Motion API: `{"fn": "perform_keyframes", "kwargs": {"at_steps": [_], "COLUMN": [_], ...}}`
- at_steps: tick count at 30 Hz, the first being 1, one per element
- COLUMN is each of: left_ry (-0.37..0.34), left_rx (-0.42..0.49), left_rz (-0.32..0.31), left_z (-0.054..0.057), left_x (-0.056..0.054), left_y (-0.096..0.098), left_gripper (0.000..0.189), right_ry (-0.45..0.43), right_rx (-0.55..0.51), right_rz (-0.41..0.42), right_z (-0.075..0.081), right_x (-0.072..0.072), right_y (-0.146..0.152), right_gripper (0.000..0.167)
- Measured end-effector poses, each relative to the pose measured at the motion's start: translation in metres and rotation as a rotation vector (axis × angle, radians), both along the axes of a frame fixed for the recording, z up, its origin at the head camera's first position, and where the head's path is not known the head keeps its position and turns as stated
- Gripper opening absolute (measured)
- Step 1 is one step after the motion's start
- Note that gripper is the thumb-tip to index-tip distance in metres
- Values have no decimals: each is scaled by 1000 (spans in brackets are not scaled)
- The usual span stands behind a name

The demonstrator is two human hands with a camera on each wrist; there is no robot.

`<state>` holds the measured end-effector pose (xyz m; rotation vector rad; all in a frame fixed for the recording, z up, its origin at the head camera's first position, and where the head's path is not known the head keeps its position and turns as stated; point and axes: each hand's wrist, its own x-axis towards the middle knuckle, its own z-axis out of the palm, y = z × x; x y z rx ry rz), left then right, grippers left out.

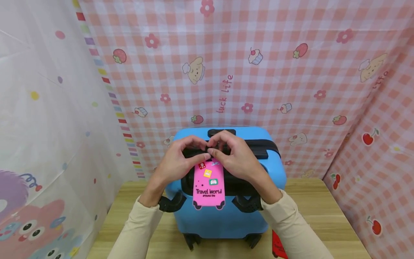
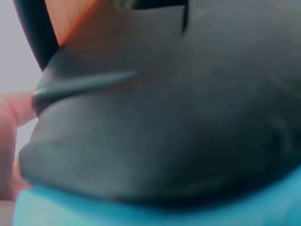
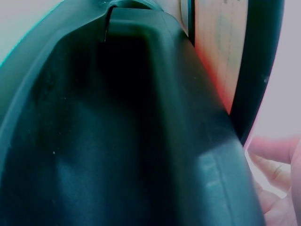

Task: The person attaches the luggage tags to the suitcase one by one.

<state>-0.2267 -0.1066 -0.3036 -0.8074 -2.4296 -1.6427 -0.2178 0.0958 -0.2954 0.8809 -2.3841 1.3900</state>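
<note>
Head view: a blue suitcase (image 1: 223, 223) rests on its dark wheels on the wooden surface (image 1: 312, 201). A pink luggage tag (image 1: 208, 199) printed "Travel World" hangs upright at its front, over a dark recess and just below the black handle (image 1: 263, 146). The left hand (image 1: 174, 162) and the right hand (image 1: 242, 160) meet at the tag's upper end, thumbs and forefingers bent towards each other. Each grip pinches the small black strap (image 1: 210, 158) there; the fingers hide most of it, so which part either one holds cannot be told. Below the wrists, two black wrist cameras (image 1: 173, 202) (image 1: 248, 203) jut inward and cover parts of the suitcase front on either side of the tag. A red tag (image 1: 279, 246) lies at the lower right, partly covered by the right sleeve (image 1: 294, 228). Checked cloth (image 1: 268, 82) hangs close behind the suitcase, with white cloth (image 1: 48, 122) to the left and cherry-patterned cloth to the right.

Left wrist view: a blurred black shape blocks most of the frame, with blue along the bottom. Fingers show only at the left edge, and their hold is hidden.

Right wrist view: another dark shape fills the left and middle. A black-edged, orange-tinted panel stands beyond it, near the fingers at the right edge; the strap cannot be made out.
</note>
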Motion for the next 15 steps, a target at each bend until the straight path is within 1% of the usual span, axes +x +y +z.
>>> {"fn": "perform_keyframes", "kwargs": {"at_steps": [10,15], "left_ry": [-1,-6], "left_rx": [-4,-1], "left_rz": [-32,-36], "left_z": [0,-1], "left_x": [-1,-1], "left_y": [-1,-1], "left_gripper": [24,22], "right_ry": [-5,-10], "right_rx": [-7,4], "right_rz": [15,10], "right_z": [1,1], "right_x": [0,0], "right_y": [0,0], "right_gripper": [12,11]}}
